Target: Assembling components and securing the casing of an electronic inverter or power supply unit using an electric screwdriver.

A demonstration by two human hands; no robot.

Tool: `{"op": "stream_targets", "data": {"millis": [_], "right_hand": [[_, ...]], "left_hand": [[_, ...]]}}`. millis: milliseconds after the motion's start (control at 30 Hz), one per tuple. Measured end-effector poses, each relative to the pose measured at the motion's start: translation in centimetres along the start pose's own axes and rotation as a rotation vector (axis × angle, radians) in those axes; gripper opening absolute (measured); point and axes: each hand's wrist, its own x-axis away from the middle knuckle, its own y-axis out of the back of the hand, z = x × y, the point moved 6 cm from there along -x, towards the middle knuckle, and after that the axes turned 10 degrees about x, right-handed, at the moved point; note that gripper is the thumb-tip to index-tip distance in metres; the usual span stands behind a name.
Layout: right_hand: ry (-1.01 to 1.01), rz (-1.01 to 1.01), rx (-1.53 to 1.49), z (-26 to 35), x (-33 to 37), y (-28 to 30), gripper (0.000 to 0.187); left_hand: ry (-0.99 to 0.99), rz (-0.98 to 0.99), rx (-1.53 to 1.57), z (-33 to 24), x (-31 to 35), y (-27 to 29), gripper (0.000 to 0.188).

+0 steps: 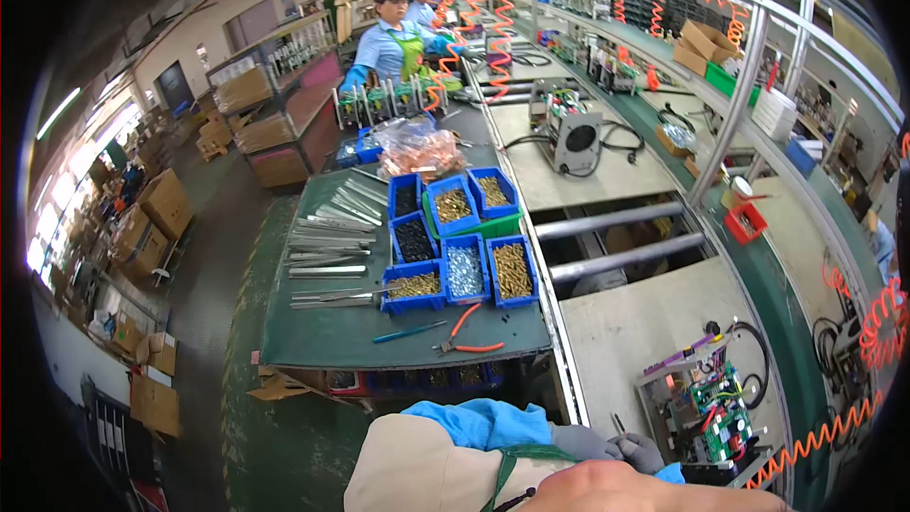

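Observation:
At the bottom of the head view, my left hand (581, 441) in a grey glove and blue sleeve meets my right hand (645, 456), also grey-gloved. Both look closed, their fingers curled close together and partly hidden. Between them a thin pointed dark piece (618, 424) sticks up, too small to name. Just right of my hands stands an open metal chassis (654, 403) with green circuit boards (725, 417) and a black cable loop (766, 365). It rests on a pale work board (616, 337) on the conveyor line.
Left, a green bench (332, 346) holds blue bins (414, 303) of screws, metal strips (327, 246), orange-handled cutters (469, 332) and a blue pen-like tool (409, 331). Beyond the rollers (626, 256) sits another unit (575, 142). A co-worker (389, 47) stands far left. Orange coiled hoses (815, 441) hang right.

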Motion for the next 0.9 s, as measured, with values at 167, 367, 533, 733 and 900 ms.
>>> {"op": "stream_targets", "data": {"millis": [167, 367, 533, 733, 900], "right_hand": [[0.075, 0.134, -0.272, 0.4, -2.2, -1.6, 0.036], [0.117, -0.13, -0.351, 3.0, -4.5, -1.9, 0.027], [0.192, -0.126, -0.491, 3.7, -5.2, -3.0, 0.029], [0.329, -0.27, -0.047, -1.1, -8.0, -0.8, 0.021], [0.22, -0.11, -0.684, 1.6, -6.0, -3.8, 0.033]], "left_hand": [[-0.118, 0.012, -0.168, -2.6, 2.0, 1.8, 0.05], [-0.087, -0.234, -0.09, -1.7, 3.2, 5.4, 0.041], [-0.149, -0.243, -0.023, -1.6, 3.6, 7.1, 0.028], [-0.061, -0.116, -0.006, -0.5, 4.5, 7.1, 0.028], [-0.045, -0.116, 0.038, -1.6, 4.2, 7.6, 0.029]]}}
